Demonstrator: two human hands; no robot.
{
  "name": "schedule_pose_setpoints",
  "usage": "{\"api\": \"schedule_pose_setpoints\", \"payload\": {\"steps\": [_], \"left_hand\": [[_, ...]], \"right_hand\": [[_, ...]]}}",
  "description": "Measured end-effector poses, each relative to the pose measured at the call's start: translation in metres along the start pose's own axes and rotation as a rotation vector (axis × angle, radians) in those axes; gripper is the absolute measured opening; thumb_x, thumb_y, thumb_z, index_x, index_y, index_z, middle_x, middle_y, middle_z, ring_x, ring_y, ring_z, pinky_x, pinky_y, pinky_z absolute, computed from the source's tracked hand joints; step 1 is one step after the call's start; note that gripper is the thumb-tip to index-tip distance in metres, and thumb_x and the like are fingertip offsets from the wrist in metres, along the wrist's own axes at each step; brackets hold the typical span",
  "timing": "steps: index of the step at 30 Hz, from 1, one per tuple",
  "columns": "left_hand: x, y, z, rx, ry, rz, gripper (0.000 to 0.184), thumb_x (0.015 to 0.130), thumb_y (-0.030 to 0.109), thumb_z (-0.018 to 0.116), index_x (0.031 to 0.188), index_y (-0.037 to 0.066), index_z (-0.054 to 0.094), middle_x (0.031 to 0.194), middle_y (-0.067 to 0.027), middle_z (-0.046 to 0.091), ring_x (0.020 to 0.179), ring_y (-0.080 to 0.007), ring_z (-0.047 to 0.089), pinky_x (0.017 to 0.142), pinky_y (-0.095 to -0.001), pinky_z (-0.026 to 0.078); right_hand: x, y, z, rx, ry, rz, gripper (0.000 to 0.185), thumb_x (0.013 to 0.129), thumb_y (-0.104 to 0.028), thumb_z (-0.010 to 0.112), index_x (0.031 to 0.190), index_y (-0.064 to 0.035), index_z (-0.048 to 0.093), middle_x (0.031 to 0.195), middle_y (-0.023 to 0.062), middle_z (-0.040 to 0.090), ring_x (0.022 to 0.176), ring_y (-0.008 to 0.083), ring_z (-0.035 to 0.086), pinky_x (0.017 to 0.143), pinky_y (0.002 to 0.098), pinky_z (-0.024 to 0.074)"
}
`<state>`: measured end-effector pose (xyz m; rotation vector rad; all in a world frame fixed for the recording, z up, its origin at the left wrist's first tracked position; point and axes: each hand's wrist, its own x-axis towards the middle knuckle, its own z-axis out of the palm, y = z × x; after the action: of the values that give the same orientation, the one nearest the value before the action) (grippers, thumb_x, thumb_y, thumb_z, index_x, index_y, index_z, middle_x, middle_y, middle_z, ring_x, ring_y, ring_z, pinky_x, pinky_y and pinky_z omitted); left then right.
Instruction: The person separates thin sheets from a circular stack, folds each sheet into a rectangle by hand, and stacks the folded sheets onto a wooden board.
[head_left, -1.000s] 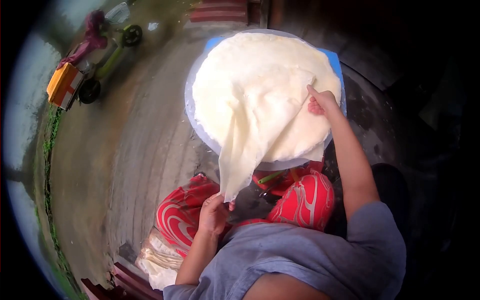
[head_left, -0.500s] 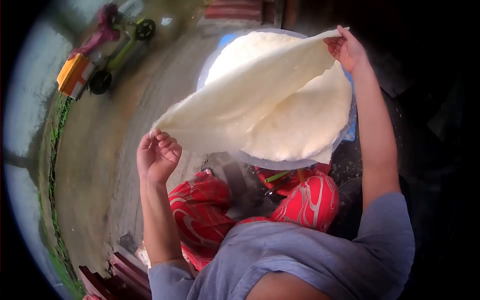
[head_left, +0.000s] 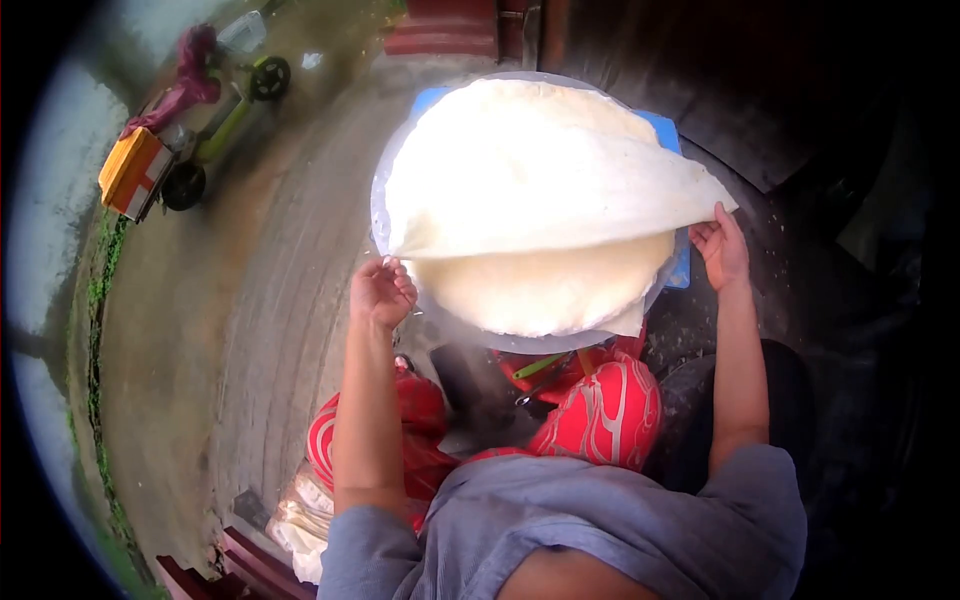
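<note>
A thin, cream-coloured dough sheet (head_left: pixel 560 195) is stretched between my two hands over a round pale stack of similar sheets (head_left: pixel 540 290). Pinched at its left edge, it is in the fingers of my left hand (head_left: pixel 383 292), beside the stack's left rim. My right hand (head_left: pixel 722 248) grips a pointed corner on the right, slightly beyond the stack. The far part of the sheet lies over the stack, while its near edge runs taut from hand to hand. A round, whitish tray (head_left: pixel 382 205) lies under the stack.
Blue corners of a support (head_left: pixel 678 270) show beneath the tray. Near my knees is a red container (head_left: pixel 550 375) with a green-handled tool (head_left: pixel 540 366). A green scooter (head_left: pixel 225 125) with an orange box (head_left: pixel 132 172) stands at upper left. Dark red steps (head_left: pixel 440 35) are ahead.
Both hands have come down with the sheet, the right one most in height, the left one shifting rightward. Raised and slanting before, the sheet now lies largely across the stack.
</note>
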<state>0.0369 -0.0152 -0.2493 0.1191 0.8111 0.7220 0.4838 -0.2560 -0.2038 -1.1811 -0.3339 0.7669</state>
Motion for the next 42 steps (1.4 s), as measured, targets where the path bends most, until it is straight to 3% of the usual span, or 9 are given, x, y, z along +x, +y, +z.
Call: {"api": "schedule_pose_setpoints", "payload": {"steps": [8, 10, 13, 18, 22, 25, 27, 32, 42], "left_hand": [[0.012, -0.054, -0.06, 0.5, 0.548, 0.226, 0.025, 0.084, 0.027, 0.056, 0.087, 0.002, 0.057, 0.082, -0.0053, 0.062, 0.071, -0.016, 0.056, 0.056, -0.0264, 0.041], [0.003, -0.079, -0.029, 1.262, 0.722, 1.266, 0.03, 0.082, 0.029, 0.059, 0.094, 0.001, 0.061, 0.091, -0.0082, 0.064, 0.09, -0.0232, 0.056, 0.078, -0.0353, 0.042], [-0.007, -0.084, -0.006, 1.868, 0.588, 1.49, 0.037, 0.079, 0.032, 0.064, 0.103, 0.003, 0.063, 0.096, -0.0101, 0.063, 0.105, -0.0284, 0.051, 0.094, -0.0458, 0.032], [0.011, -0.051, -0.01, 1.922, 0.566, 0.793, 0.035, 0.073, 0.026, 0.07, 0.1, 0.004, 0.068, 0.08, -0.0107, 0.066, 0.09, -0.0295, 0.061, 0.091, -0.0477, 0.037], [0.019, -0.044, -0.037, 0.803, 0.345, 0.597, 0.033, 0.078, 0.022, 0.071, 0.088, -0.009, 0.064, 0.081, -0.0092, 0.066, 0.084, -0.0167, 0.06, 0.078, -0.0283, 0.043], [-0.011, -0.07, 0.015, 1.464, 1.045, 0.647, 0.05, 0.079, 0.021, 0.068, 0.121, 0.001, 0.05, 0.124, -0.0157, 0.049, 0.115, -0.0311, 0.046, 0.095, -0.0471, 0.036], [0.004, -0.098, -0.005, 1.635, 0.689, 1.252, 0.05, 0.081, 0.022, 0.065, 0.125, 0.007, 0.048, 0.132, -0.0153, 0.041, 0.127, -0.0369, 0.032, 0.1, -0.054, 0.028], [-0.011, -0.185, 0.07, 1.936, -0.36, 1.191, 0.062, 0.089, 0.031, 0.054, 0.139, 0.0, 0.031, 0.149, -0.0193, 0.021, 0.139, -0.0384, 0.013, 0.108, -0.0509, 0.016], [0.006, -0.26, 0.095, 1.886, -0.827, 1.192, 0.053, 0.086, 0.035, 0.052, 0.126, 0.0, 0.048, 0.127, -0.0219, 0.05, 0.122, -0.0389, 0.041, 0.103, -0.0536, 0.026]], "right_hand": [[-0.031, 0.062, -0.046, -0.005, 0.174, 0.124, 0.027, 0.089, -0.031, 0.06, 0.107, -0.0096, 0.058, 0.092, 0.0022, 0.062, 0.08, 0.0136, 0.058, 0.073, 0.0289, 0.045], [-0.029, 0.064, -0.045, 0.033, 0.163, 0.137, 0.029, 0.088, -0.032, 0.061, 0.107, -0.0093, 0.057, 0.089, 0.0025, 0.061, 0.08, 0.0138, 0.058, 0.072, 0.029, 0.0454], [-0.033, 0.056, -0.03, 0.043, 0.189, 0.192, 0.03, 0.087, -0.031, 0.063, 0.106, -0.0089, 0.057, 0.087, 0.0027, 0.061, 0.078, 0.014, 0.058, 0.07, 0.0286, 0.0467], [-0.032, 0.055, -0.034, 0.032, 0.18, 0.212, 0.03, 0.085, -0.029, 0.066, 0.106, -0.0093, 0.057, 0.087, 0.0032, 0.062, 0.077, 0.0139, 0.059, 0.067, 0.028, 0.0483], [-0.035, 0.055, -0.036, 0.043, 0.148, 0.166, 0.028, 0.084, -0.029, 0.067, 0.104, -0.0101, 0.058, 0.087, 0.0033, 0.063, 0.077, 0.0138, 0.06, 0.066, 0.028, 0.0485], [-0.034, 0.057, -0.038, 0.056, 0.145, 0.214, 0.028, 0.084, -0.029, 0.068, 0.102, -0.0107, 0.058, 0.086, 0.0023, 0.063, 0.075, 0.0134, 0.06, 0.066, 0.0277, 0.0486], [-0.032, 0.059, -0.036, 0.018, 0.179, 0.238, 0.028, 0.083, -0.03, 0.068, 0.102, -0.0112, 0.058, 0.086, 0.0015, 0.063, 0.074, 0.0126, 0.059, 0.065, 0.0269, 0.0484], [-0.032, 0.063, -0.014, -0.123, 0.354, -0.012, 0.026, 0.085, -0.021, 0.068, 0.107, -0.0082, 0.059, 0.093, 0.0, 0.064, 0.077, 0.0085, 0.06, 0.068, 0.0237, 0.048], [-0.05, 0.084, 0.116, -1.265, -0.236, -1.023, 0.027, 0.074, -0.026, 0.072, 0.092, -0.0062, 0.065, 0.093, 0.0114, 0.063, 0.082, 0.0286, 0.062, 0.075, 0.0369, 0.0483]]}}
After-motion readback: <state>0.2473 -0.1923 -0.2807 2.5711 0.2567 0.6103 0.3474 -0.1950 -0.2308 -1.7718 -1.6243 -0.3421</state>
